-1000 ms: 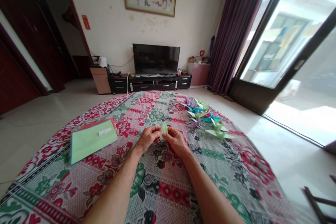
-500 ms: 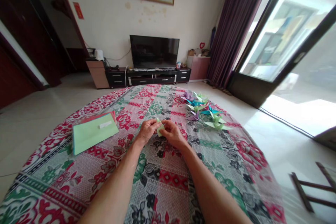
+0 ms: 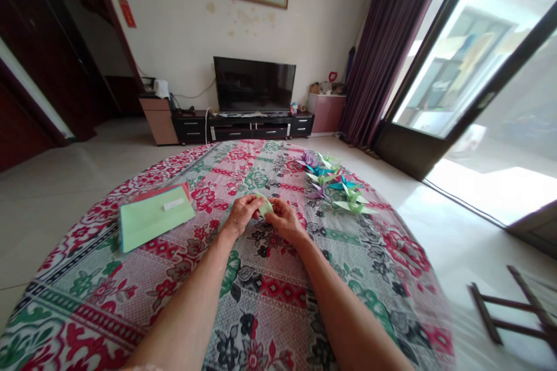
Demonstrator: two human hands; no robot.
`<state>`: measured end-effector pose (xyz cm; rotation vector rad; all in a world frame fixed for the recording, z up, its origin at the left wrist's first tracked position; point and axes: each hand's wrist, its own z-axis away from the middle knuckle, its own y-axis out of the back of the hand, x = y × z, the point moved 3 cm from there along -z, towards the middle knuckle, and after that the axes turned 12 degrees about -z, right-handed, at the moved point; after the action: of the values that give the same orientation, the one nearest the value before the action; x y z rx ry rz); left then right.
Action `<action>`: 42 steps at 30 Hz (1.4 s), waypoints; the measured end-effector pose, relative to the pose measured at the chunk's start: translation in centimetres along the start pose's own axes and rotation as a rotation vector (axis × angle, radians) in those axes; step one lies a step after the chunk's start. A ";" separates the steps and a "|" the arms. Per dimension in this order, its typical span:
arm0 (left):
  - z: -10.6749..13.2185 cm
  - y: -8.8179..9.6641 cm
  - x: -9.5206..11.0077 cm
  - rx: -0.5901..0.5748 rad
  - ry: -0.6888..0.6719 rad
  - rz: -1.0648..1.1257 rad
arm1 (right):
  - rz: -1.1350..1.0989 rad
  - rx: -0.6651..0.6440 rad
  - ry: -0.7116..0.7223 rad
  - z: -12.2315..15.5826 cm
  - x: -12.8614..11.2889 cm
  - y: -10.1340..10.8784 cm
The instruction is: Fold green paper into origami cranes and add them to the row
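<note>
A small folded piece of light green paper (image 3: 264,206) is pinched between both my hands over the middle of the round table (image 3: 270,301). My left hand (image 3: 242,214) grips its left side with fingers curled. My right hand (image 3: 284,221) holds its right side, fingers closed too. The paper lies low, close to the floral tablecloth. A stack of coloured paper sheets (image 3: 154,221), green on top, lies to the left of my hands.
Several folded paper cranes (image 3: 334,183) in purple, blue and green sit at the far right of the table. Beyond are a TV (image 3: 254,84) on a low cabinet, a curtain and a glass door. A wooden stool frame (image 3: 513,307) stands at lower right.
The green paper, which stood upright between my fingers, now lies lower and flatter near the cloth. My hands stayed together at the table's middle. The view shifted slightly.
</note>
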<state>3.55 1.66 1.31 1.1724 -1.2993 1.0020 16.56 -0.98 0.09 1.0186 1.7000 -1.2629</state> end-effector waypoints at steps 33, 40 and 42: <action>0.1 -0.1 0.3 0.127 -0.211 -0.371 | 0.351 0.331 0.311 0.5 -1.8 0.4; 0.9 -0.8 1.2 0.115 -0.321 -0.502 | 0.210 0.201 0.234 0.3 -0.9 -0.2; 1.0 -1.0 1.2 0.081 -0.319 -0.484 | 0.174 0.193 0.215 0.3 -1.2 -0.4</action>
<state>4.39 0.39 2.40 1.6603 -1.1374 0.5301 16.72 -1.55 1.23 1.4300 1.6274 -1.2574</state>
